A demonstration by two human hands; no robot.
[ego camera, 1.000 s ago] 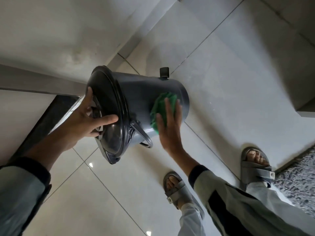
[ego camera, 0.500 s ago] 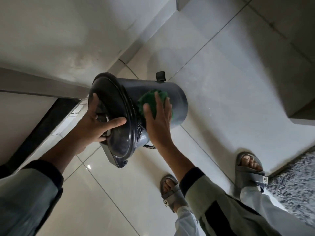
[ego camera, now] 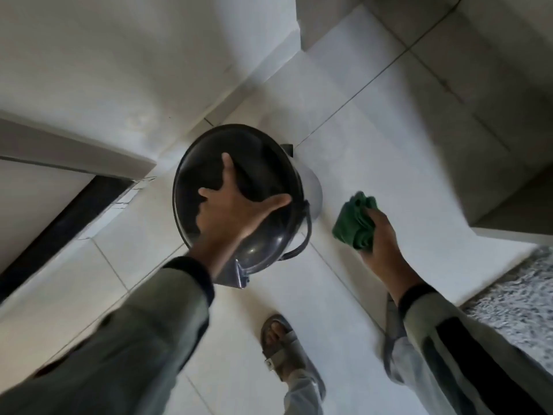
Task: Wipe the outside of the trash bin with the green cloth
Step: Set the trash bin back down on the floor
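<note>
Dark bin seen from above, green cloth held clear of it.
I see the trash bin [ego camera: 263,169] with its glossy, round, dark lid facing me and my left hand [ego camera: 233,214] spread flat on top. The green cloth [ego camera: 354,223] is bunched in my right hand [ego camera: 380,244], to the bin's right and not touching it.

The right hand [ego camera: 380,235] has pulled the green cloth [ego camera: 354,223] off the trash bin [ego camera: 312,191] to 3 o'clock; the left hand [ego camera: 236,211] now spreads over its lid [ego camera: 263,163].
</note>
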